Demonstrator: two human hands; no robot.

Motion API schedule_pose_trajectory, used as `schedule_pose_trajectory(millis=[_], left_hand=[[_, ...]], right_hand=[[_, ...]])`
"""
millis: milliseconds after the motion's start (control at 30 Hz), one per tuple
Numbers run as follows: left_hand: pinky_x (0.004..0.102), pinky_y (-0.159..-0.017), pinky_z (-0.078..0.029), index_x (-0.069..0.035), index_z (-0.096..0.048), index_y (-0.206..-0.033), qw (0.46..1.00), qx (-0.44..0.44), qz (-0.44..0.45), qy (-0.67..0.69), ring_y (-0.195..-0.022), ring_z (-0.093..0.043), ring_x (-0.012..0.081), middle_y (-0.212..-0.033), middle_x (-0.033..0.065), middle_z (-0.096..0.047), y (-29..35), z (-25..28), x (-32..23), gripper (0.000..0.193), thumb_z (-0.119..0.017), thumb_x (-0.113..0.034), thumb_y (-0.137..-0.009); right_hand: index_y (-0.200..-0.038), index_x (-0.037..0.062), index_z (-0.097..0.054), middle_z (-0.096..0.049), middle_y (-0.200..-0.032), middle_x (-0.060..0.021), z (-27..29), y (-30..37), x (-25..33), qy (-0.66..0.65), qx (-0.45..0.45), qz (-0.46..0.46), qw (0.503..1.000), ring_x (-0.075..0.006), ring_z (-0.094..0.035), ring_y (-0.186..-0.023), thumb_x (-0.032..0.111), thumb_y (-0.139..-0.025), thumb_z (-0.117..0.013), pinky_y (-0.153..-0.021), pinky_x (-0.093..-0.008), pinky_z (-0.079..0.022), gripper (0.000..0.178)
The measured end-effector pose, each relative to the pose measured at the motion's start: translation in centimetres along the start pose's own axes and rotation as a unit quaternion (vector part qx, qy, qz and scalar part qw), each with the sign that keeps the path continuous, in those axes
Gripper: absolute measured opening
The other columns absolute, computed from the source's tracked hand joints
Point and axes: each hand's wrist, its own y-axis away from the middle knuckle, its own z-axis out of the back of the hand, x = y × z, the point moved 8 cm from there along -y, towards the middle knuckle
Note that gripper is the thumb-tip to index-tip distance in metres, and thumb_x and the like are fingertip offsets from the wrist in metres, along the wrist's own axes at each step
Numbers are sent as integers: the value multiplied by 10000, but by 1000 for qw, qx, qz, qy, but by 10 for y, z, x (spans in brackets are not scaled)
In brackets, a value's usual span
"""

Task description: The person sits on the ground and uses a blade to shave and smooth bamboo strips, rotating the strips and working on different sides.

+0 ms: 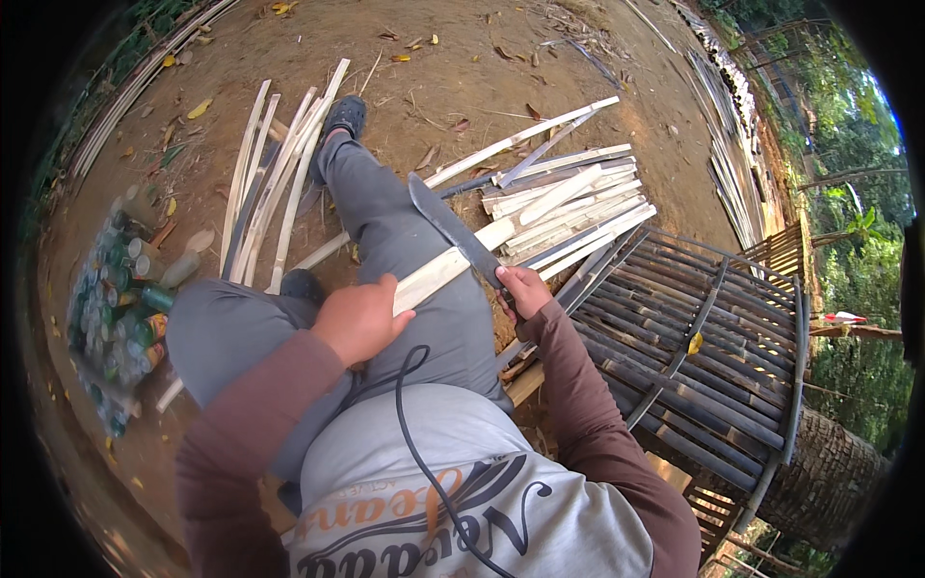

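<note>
My left hand (362, 318) is closed around the near end of a pale split-bamboo slat (427, 282), which slants across my right thigh toward the far right. In my right hand (526, 293) is the handle of a machete (445, 222). Its long dark blade points up and left and crosses over the slat, seemingly against its surface. Beyond the blade, the slat runs over a stack of cut bamboo strips (567, 214) lying to my right.
At left, more pale strips (258, 197) lie by my outstretched foot (345, 117). Plastic bottles (116, 308) are heaped farther left. A dark bamboo-slat bench (694, 347) stands close on the right, beside a tree trunk (831, 477). Dry leaves dot the dirt ground (462, 58).
</note>
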Motion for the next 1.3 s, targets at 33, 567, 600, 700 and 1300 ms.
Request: schedule_pose_trajectory(millis=[33, 567, 600, 700, 1300], left_hand=[[515, -678, -554, -28, -560, -1067, 1000, 1, 15, 8, -761, -710, 408, -796, 200, -700, 3, 1, 3, 453, -723, -436, -960], [502, -670, -525, -58, -624, -924, 997, -7, 71, -14, -744, -672, 409, -776, 177, -673, 101, 76, 12, 471, -785, -500, -902], [502, -668, -524, -57, -620, -920, 998, -18, 55, -13, -742, -672, 408, -774, 177, -673, 94, 71, 11, 469, -779, -498, -908], [509, -664, -521, -49, -608, -911, 999, -16, 42, -6, -740, -673, 413, -770, 185, -674, 73, 56, 9, 467, -768, -488, -920], [521, -667, -519, -44, -604, -904, 999, -12, 35, 2, -751, -669, 438, -781, 200, -679, 54, 26, 10, 486, -779, -498, -910]], right_hand=[[-902, 43, -625, -537, -638, -14, -7, 0, 1, 7, 12, -4, 1000, -101, -450, -459, 358, -1099, -581, -430, -282, -366, 374], [-866, 78, -607, -557, -625, -20, 24, 1, -31, -89, -70, -34, 993, -125, -466, -443, 386, -1092, -583, -407, -292, -360, 383], [-864, 76, -607, -551, -620, -19, 22, 1, -29, -100, -74, -31, 992, -125, -463, -439, 388, -1092, -584, -407, -292, -361, 386], [-863, 71, -601, -544, -616, -20, 3, 7, -15, -51, -33, -29, 998, -127, -457, -429, 393, -1092, -584, -404, -296, -364, 395], [-846, 64, -596, -533, -580, -37, 2, 0, -27, -65, 14, 7, 998, -134, -463, -417, 446, -1080, -591, -402, -295, -366, 447]])
